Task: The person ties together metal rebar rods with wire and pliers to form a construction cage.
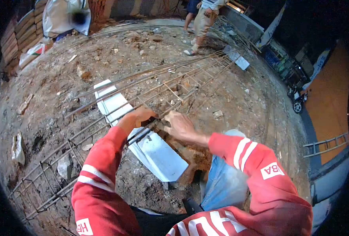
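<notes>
Both hands meet at a long rebar cage (188, 80) that runs diagonally across the dirt. My left hand (143, 115) is closed around something dark at the bars; what it grips is partly hidden. Close beside it on the right, my right hand (179, 125) has its fingers bent together at the same bars, and what they pinch is too small to tell. A white panel (158, 153) lies under the cage, just below my hands. Another white piece (110, 100) sits under the bars at the upper left.
Two people stand at the top, one in light trousers (204, 25). White sacks (66, 17) and stacked bricks are at the upper left. A stone (64, 166) lies by the cage. A wheel (297, 107) and a ladder (326, 144) show at the right.
</notes>
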A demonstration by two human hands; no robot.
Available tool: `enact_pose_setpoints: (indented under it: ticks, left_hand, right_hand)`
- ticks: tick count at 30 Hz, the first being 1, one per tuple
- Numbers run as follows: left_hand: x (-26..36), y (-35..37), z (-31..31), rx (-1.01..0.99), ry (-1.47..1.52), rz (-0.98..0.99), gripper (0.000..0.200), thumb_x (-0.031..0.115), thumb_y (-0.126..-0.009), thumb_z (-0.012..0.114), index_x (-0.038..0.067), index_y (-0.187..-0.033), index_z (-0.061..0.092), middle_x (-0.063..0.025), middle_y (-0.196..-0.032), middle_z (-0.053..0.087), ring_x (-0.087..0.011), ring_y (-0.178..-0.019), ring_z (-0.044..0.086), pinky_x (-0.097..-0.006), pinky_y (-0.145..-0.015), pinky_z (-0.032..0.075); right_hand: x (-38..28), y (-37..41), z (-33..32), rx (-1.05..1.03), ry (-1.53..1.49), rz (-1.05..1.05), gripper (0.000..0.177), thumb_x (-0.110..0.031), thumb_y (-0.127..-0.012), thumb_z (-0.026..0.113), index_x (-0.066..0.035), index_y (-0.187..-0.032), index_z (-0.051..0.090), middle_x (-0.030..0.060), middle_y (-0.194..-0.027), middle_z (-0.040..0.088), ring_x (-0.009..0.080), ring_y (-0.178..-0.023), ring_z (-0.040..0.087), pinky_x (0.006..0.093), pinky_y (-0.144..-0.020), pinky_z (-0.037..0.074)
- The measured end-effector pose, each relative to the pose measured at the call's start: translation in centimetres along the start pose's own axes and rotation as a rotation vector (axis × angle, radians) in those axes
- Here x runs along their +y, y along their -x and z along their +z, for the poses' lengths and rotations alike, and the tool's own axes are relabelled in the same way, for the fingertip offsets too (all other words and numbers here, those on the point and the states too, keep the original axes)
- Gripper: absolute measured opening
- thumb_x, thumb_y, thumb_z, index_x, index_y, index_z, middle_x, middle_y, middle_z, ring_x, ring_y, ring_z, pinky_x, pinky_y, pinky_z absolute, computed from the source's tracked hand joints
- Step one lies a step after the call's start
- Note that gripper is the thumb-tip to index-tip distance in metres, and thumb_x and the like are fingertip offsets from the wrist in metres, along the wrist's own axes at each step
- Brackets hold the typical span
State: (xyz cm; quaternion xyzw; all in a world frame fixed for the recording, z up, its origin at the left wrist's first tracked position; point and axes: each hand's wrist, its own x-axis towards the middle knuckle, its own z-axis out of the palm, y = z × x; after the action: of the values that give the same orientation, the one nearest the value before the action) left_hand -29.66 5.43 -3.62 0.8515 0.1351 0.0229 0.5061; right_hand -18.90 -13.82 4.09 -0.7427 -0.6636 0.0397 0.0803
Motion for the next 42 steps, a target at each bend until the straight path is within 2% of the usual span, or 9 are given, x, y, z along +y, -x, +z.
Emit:
enact_pose_setpoints:
  ticks: [1, 3, 4, 8, 10, 24, 30, 35, 42]
  left_hand:
    - [-1.7, -0.4, 0.0, -0.031, -0.514, 0.435, 0.032, 0.02, -0.078, 0.069, 0.003, -0.104, 0.068, -0.0087, -0.097, 0.068, -0.0215, -0.086, 0.06, -0.0365, -0.075, 0.049]
    - [1.2, 0.2, 0.7, 0.045, 0.112, -0.239, 0.025, 0.028, -0.076, 0.066, 0.008, -0.091, 0.071, -0.0105, -0.077, 0.066, -0.0235, -0.066, 0.058, -0.0396, -0.064, 0.049]
    - [-0.5, -0.3, 0.2, 0.024, -0.177, 0.172, 0.031, 0.034, -0.079, 0.063, 0.005, -0.088, 0.071, -0.0069, -0.074, 0.064, -0.0202, -0.063, 0.056, -0.0389, -0.058, 0.046]
    - [-1.9, -2.1, 1.7, 0.002, 0.476, -0.186, 0.019, 0.025, -0.081, 0.059, 0.008, -0.074, 0.064, 0.0006, -0.063, 0.056, -0.0144, -0.055, 0.05, -0.0325, -0.051, 0.04]
    - [0.0, -1.0, 2.1, -0.059, 0.768, -0.261, 0.015, 0.018, -0.079, 0.062, 0.009, -0.067, 0.06, -0.0001, -0.062, 0.056, -0.0135, -0.054, 0.051, -0.0303, -0.05, 0.04]
    - [5.8, 3.9, 2.4, 0.318, 0.656, -0.51, 0.036, 0.037, -0.083, 0.073, 0.003, -0.08, 0.064, -0.0058, -0.07, 0.062, -0.0149, -0.058, 0.058, -0.0285, -0.051, 0.046]
    - [7.0, 3.5, 2.5, 0.504, 0.639, -0.575, 0.036, 0.036, -0.083, 0.072, 0.0, -0.082, 0.062, -0.0076, -0.076, 0.062, -0.0158, -0.06, 0.06, -0.0305, -0.055, 0.053]
    - [6.8, 3.1, 2.5, 0.366, 0.677, -0.515, 0.033, 0.034, -0.088, 0.067, 0.003, -0.076, 0.061, -0.0051, -0.069, 0.062, -0.0105, -0.053, 0.054, -0.027, -0.043, 0.042]
    - [5.7, 2.6, 2.8, 0.304, 0.65, -0.485, 0.026, 0.027, -0.09, 0.062, 0.003, -0.08, 0.063, -0.0078, -0.065, 0.06, -0.0131, -0.049, 0.053, -0.0297, -0.042, 0.04]
  right_hand:
    - [0.8, -0.9, 0.6, -0.041, -0.054, -0.05, 0.026, -0.018, -0.081, 0.064, 0.006, -0.092, 0.063, 0.0289, -0.096, 0.063, 0.0402, -0.093, 0.064, 0.049, -0.079, 0.05]
    - [-0.7, -1.6, -0.3, -0.274, -0.119, 0.201, 0.031, -0.02, -0.08, 0.063, 0.009, -0.09, 0.062, 0.0314, -0.093, 0.064, 0.041, -0.087, 0.065, 0.0495, -0.077, 0.051]
    - [-0.3, -2.0, 0.0, -0.35, -0.083, 0.182, 0.037, -0.025, -0.081, 0.063, 0.01, -0.092, 0.062, 0.0323, -0.094, 0.063, 0.0411, -0.087, 0.066, 0.0492, -0.077, 0.052]
    - [4.9, -2.5, -2.7, -0.454, -0.004, -0.182, 0.066, -0.05, -0.08, 0.067, 0.008, -0.112, 0.059, 0.028, -0.116, 0.06, 0.0358, -0.109, 0.06, 0.0442, -0.09, 0.049]
    - [6.2, -3.0, -6.5, -0.6, 0.323, 0.077, 0.06, -0.046, -0.082, 0.067, 0.003, -0.117, 0.06, 0.0206, -0.114, 0.064, 0.0375, -0.105, 0.061, 0.044, -0.09, 0.048]
    - [25.0, -8.5, 6.6, 0.952, -0.271, 0.312, 0.049, -0.043, -0.089, 0.064, 0.0, -0.111, 0.063, 0.0172, -0.099, 0.068, 0.0292, -0.09, 0.063, 0.0396, -0.081, 0.046]
    - [19.7, -7.9, -5.4, 1.283, -1.443, 0.268, 0.046, -0.043, -0.094, 0.058, -0.004, -0.119, 0.056, 0.011, -0.103, 0.061, 0.0224, -0.088, 0.059, 0.0383, -0.08, 0.048]
    - [21.6, -3.9, -12.6, 0.048, -2.088, -0.062, 0.044, -0.046, -0.091, 0.06, -0.007, -0.109, 0.053, 0.0023, -0.073, 0.045, 0.0133, -0.066, 0.045, 0.0271, -0.055, 0.04]
    - [9.6, 2.0, -5.2, -0.844, -0.953, 0.448, 0.033, -0.013, -0.09, 0.05, -0.003, -0.122, 0.046, 0.0025, -0.08, 0.048, 0.012, -0.063, 0.047, 0.0257, -0.054, 0.045]
